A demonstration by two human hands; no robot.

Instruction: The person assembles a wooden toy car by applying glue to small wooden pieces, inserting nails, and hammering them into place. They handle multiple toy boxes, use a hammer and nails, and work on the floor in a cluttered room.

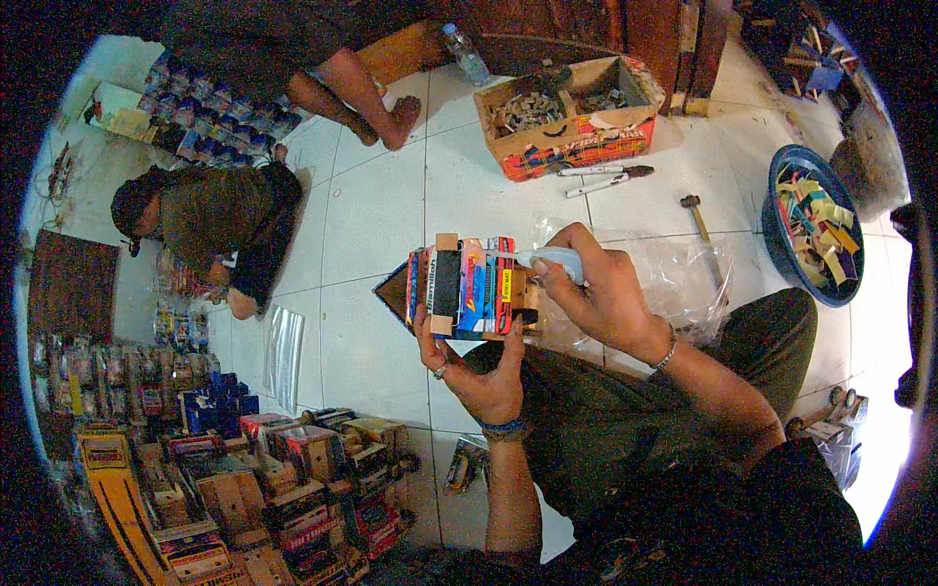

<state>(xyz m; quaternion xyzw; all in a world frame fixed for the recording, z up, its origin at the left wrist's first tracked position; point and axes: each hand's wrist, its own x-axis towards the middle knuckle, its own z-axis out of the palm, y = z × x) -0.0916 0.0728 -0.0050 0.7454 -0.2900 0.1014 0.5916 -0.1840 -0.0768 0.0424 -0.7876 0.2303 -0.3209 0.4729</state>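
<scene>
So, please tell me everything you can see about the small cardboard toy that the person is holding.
The cardboard toy is a small boxy model, seemingly cut from printed packaging, with blue, red and yellow panels, a black band and bare brown edges. It is held above the lap, over the white tiled floor. The left hand grips it from below; the right hand presses a white tool against its top.
</scene>
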